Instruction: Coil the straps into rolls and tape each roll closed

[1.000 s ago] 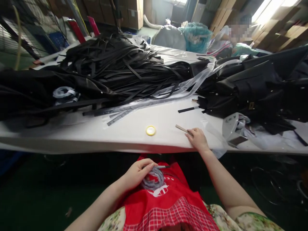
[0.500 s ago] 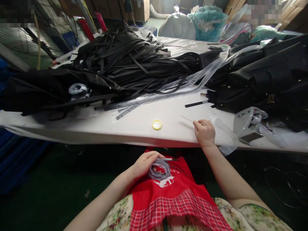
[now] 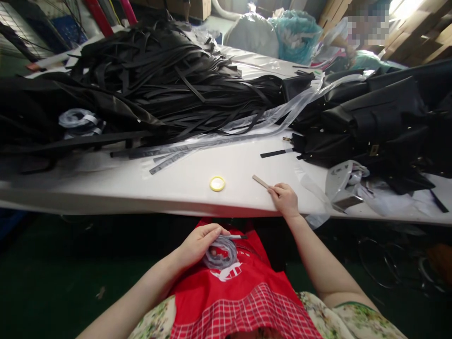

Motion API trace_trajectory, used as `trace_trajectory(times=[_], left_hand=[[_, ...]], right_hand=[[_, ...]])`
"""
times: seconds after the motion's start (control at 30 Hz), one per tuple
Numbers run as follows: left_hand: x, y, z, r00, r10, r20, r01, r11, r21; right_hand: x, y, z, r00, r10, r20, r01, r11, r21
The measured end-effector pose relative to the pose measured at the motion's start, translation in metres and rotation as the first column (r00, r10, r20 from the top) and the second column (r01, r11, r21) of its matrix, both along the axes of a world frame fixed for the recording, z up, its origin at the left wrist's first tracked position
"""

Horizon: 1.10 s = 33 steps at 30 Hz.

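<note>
My left hand (image 3: 203, 242) is closed on a coiled strap in clear plastic (image 3: 221, 254), held in front of the red apron (image 3: 247, 268). One dark end of the strap sticks out to the right. Over the table's front edge, my right hand (image 3: 285, 199) pinches a thin flat beige strip (image 3: 260, 181) that points up and to the left. On the white table (image 3: 190, 181), left of that strip, lies a small round yellow-rimmed disc (image 3: 217, 183). A short black strap (image 3: 273, 153) lies beyond the strip.
A large heap of black straps (image 3: 158, 66) covers the back left. Another plastic-wrapped coil (image 3: 78, 118) rests on black material at left. Black bags (image 3: 374, 117) are piled at right, near a crumpled plastic wrapper (image 3: 346, 181). Plastic sacks (image 3: 296, 35) stand behind the table.
The view has shifted right. The beige strip in my right hand has turned from edge-on to show its flat side. My left hand still holds the coil.
</note>
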State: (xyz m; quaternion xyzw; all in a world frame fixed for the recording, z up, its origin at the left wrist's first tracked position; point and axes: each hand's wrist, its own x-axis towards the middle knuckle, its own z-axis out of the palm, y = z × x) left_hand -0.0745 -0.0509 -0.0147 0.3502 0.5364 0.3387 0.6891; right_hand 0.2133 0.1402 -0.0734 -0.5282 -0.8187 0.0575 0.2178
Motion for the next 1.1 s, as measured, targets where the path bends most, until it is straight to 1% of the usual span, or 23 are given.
trace_trajectory(times=[0.1,0.2,0.27,0.33,0.47,0.6,0.77,0.8,1.0,1.07,1.1], left_hand=[[-0.001,0.0,-0.001,1.0,-0.005,-0.009,0.005,1.0,0.012],[0.0,0.001,0.001,1.0,-0.002,-0.023,0.003,1.0,0.026],[0.0,0.002,0.003,0.999,-0.006,-0.031,0.007,0.999,0.033],[0.0,0.003,0.004,0.999,-0.013,-0.036,0.014,0.999,0.035],[0.0,0.001,0.002,0.999,-0.02,-0.035,0.021,0.999,0.032],[-0.001,0.0,0.0,0.998,-0.033,-0.055,0.035,0.999,0.036],[-0.001,0.001,0.003,0.995,-0.039,-0.09,0.042,0.999,0.031],[-0.001,0.002,0.005,0.995,-0.038,-0.097,0.041,0.999,0.03],[0.0,0.005,0.011,0.994,-0.037,-0.1,0.04,0.999,0.023],[0.0,0.005,0.012,0.994,-0.038,-0.102,0.041,0.999,0.03],[0.0,0.005,0.013,0.994,-0.037,-0.102,0.04,0.999,0.034]], right_hand=[[0.006,0.008,0.002,0.994,0.019,-0.109,-0.029,0.995,-0.097],[0.009,0.014,0.008,0.983,0.027,-0.183,-0.064,0.977,-0.201],[0.009,0.016,0.011,0.976,0.023,-0.217,-0.077,0.967,-0.243],[0.009,0.017,0.012,0.971,0.016,-0.24,-0.08,0.963,-0.256],[0.007,0.016,0.008,0.967,-0.017,-0.255,-0.044,0.972,-0.229],[0.003,0.012,0.003,0.972,-0.028,-0.231,-0.017,0.982,-0.188],[-0.001,0.008,-0.001,0.986,0.004,-0.165,-0.012,0.999,-0.048],[-0.001,0.008,-0.002,0.987,0.008,-0.159,-0.014,0.999,-0.04],[0.002,0.011,0.003,0.991,0.005,-0.137,-0.021,0.993,-0.115],[-0.002,0.011,0.007,0.999,0.005,-0.048,-0.01,0.995,-0.104],[-0.005,0.011,0.01,0.999,-0.004,0.032,0.007,0.996,-0.094]])
